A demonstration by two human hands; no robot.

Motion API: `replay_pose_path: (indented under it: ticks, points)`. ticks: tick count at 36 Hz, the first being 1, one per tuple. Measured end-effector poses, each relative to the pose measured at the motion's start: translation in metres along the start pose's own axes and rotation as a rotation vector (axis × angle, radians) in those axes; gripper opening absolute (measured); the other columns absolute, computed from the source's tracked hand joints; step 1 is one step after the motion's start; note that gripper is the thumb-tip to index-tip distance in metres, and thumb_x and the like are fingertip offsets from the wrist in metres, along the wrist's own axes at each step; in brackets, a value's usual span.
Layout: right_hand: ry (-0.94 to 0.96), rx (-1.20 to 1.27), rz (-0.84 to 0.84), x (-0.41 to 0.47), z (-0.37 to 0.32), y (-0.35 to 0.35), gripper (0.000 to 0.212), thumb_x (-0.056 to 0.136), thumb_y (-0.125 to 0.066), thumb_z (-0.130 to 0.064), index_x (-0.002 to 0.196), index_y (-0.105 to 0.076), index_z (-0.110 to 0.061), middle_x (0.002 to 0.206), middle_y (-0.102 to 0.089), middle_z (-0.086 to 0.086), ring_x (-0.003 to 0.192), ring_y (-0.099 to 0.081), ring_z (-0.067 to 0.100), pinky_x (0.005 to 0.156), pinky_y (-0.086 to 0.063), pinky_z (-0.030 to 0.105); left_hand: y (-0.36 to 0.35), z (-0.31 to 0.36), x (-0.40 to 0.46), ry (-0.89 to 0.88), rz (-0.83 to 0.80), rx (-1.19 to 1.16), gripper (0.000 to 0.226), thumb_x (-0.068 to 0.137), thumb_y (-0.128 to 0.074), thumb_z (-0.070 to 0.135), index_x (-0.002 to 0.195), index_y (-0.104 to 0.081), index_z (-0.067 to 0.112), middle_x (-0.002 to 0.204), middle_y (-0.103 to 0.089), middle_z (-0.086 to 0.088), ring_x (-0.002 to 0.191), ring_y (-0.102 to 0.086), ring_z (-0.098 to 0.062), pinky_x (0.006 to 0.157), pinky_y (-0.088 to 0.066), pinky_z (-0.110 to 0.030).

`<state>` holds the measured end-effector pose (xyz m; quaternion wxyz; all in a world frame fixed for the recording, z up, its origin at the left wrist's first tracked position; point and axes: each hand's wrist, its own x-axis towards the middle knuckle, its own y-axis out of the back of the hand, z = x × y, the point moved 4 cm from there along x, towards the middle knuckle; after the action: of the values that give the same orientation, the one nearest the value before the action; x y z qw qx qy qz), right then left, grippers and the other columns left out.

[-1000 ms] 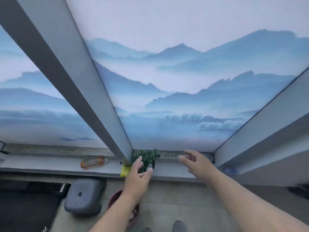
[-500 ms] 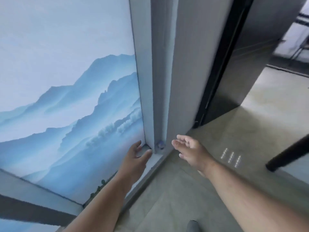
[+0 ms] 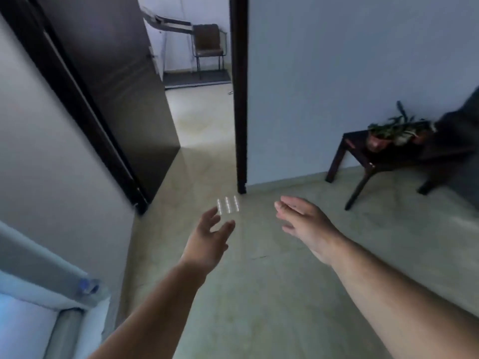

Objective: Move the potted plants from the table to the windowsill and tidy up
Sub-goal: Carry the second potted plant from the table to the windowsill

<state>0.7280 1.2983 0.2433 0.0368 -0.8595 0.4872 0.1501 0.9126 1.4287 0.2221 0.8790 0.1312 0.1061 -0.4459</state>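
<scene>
Left hand (image 3: 207, 242) and right hand (image 3: 305, 224) held out over tiled floor (image 3: 259, 294), fingers loosely spread, both holding nothing

Potted plants (image 3: 394, 130) on dark wooden side table (image 3: 363, 154) at right, against wall (image 3: 350, 73) – well apart from both hands; pots upright, long leaves splaying sideways, one spike pointing up; pot count unclear through blur

Open doorway ahead – dark door (image 3: 116, 81) swung aside, chair (image 3: 208, 45) in far room

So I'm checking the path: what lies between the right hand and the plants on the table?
In the head view, only bare floor separates right hand from table with plants.
</scene>
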Motion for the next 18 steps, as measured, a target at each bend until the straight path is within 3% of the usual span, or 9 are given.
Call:
replay_pose_path:
  ticks: [4, 9, 13, 18]
  points:
    - [-0.021, 0.066, 0.148, -0.011, 0.018, 0.119, 0.059, 0.095, -0.068, -0.037, 0.146, -0.05, -0.014, 0.146, -0.057, 0.005, 0.131, -0.059, 0.019, 0.108, -0.051, 0.043, -0.116, 0.019, 0.005, -0.028, -0.124, 0.023, 0.06, 0.094, -0.069, 0.025, 0.148, -0.042, 0.023, 0.147, -0.05, -0.004, 0.118, -0.063, -0.025, 0.093, -0.057, -0.042]
    - [-0.031, 0.128, 0.305, -0.034, 0.033, 0.265, 0.058, 0.095, -0.068, -0.038, 0.144, -0.051, -0.013, 0.142, -0.06, 0.003, 0.128, -0.06, 0.018, 0.109, -0.05, 0.046, -0.255, 0.041, 0.002, -0.076, -0.259, 0.079, 0.059, 0.093, -0.07, 0.028, 0.146, -0.044, 0.027, 0.148, -0.051, -0.003, 0.11, -0.066, -0.019, 0.096, -0.057, -0.047]
    - [-0.014, 0.187, 0.409, -0.046, 0.036, 0.345, 0.059, 0.095, -0.068, -0.038, 0.145, -0.05, -0.013, 0.14, -0.06, 0.001, 0.126, -0.062, 0.017, 0.11, -0.049, 0.048, -0.334, 0.058, -0.001, -0.125, -0.353, 0.129, 0.062, 0.093, -0.069, 0.032, 0.149, -0.041, 0.027, 0.147, -0.05, 0.001, 0.105, -0.066, -0.009, 0.094, -0.058, -0.042]
    - [-0.008, 0.237, 0.482, -0.046, 0.045, 0.414, 0.06, 0.096, -0.066, -0.04, 0.147, -0.049, -0.015, 0.139, -0.06, -0.001, 0.126, -0.061, 0.017, 0.11, -0.049, 0.046, -0.409, 0.08, 0.01, -0.151, -0.421, 0.169, 0.062, 0.092, -0.068, 0.037, 0.148, -0.042, 0.027, 0.147, -0.052, 0.0, 0.11, -0.067, -0.015, 0.09, -0.06, -0.041]
